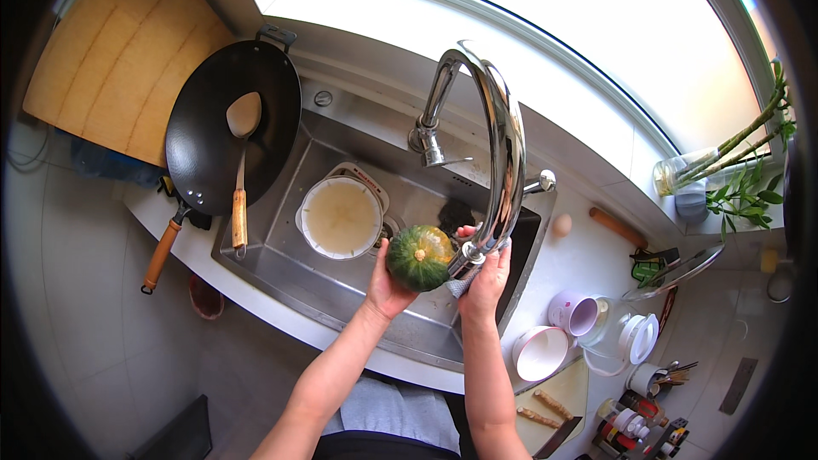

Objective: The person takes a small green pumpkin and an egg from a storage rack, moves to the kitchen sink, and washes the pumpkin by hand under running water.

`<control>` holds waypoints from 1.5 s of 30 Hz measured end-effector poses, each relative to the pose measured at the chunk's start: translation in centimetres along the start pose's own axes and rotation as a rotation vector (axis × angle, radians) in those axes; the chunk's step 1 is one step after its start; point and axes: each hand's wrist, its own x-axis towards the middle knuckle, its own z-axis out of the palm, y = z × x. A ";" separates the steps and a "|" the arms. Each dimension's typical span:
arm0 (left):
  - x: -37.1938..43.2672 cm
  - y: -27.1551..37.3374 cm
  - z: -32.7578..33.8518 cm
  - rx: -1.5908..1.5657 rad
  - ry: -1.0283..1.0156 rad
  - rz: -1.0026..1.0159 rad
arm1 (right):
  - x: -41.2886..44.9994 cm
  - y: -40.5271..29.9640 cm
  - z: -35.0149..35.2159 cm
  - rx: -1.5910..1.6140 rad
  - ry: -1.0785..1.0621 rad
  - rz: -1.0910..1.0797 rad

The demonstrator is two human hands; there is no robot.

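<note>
My left hand (388, 287) grips a round green squash (412, 268) with an orange-yellow patch, its stem end facing up. Over the steel sink (287, 204), the squash is beside the spout of a chrome faucet (495, 140). My right hand (484, 284) is just right of the spout and holds a grey-white cloth (461, 284), partly hidden by the faucet. Left of the squash, a white bowl of cloudy liquid (342, 217) stands in the sink. A dark scouring pad (455, 214) lies at the back of the basin.
A black wok (217, 121) with a wooden-handled spatula (239, 185) straddles the sink's left edge. On the right counter are an egg (562, 225), a purple mug (572, 313), a bowl (540, 352), a pitcher (629, 338) and a cutting board (575, 383) with two roots and a knife (557, 437).
</note>
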 end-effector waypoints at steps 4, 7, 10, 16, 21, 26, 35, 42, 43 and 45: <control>-0.1 -0.2 0.9 -0.068 -0.214 -0.077 | 0.2 -1.5 3.7 0.067 -0.085 0.021; 0.2 0.1 1.6 -0.008 -0.218 -0.110 | 0.2 -2.0 3.9 -0.686 -0.304 -0.169; 0.9 0.1 3.0 0.106 -0.173 -0.041 | -0.2 -0.5 3.6 -1.008 -0.372 -0.497; 0.3 0.3 2.4 0.141 -0.175 -0.099 | -2.5 -0.5 3.6 -1.154 -0.638 -0.556; -0.8 -0.4 3.4 0.365 0.040 0.049 | 1.0 -0.5 3.1 -0.828 -0.360 0.008; -0.3 0.2 3.5 0.306 -0.098 0.077 | -3.6 -0.8 6.0 -1.144 -0.418 -0.566; -0.6 0.0 3.7 0.385 -0.054 0.174 | -2.3 0.4 5.7 -1.160 -0.351 -0.487; -1.1 -0.3 4.3 0.443 0.161 0.261 | 0.6 0.0 5.7 -1.014 -0.455 -0.238; -0.9 -0.2 3.6 0.452 0.136 0.243 | 0.9 -0.8 5.8 -0.910 -0.405 -0.004; -1.0 -0.4 4.7 0.408 0.156 0.254 | -0.2 0.5 5.1 -0.979 -0.387 -0.283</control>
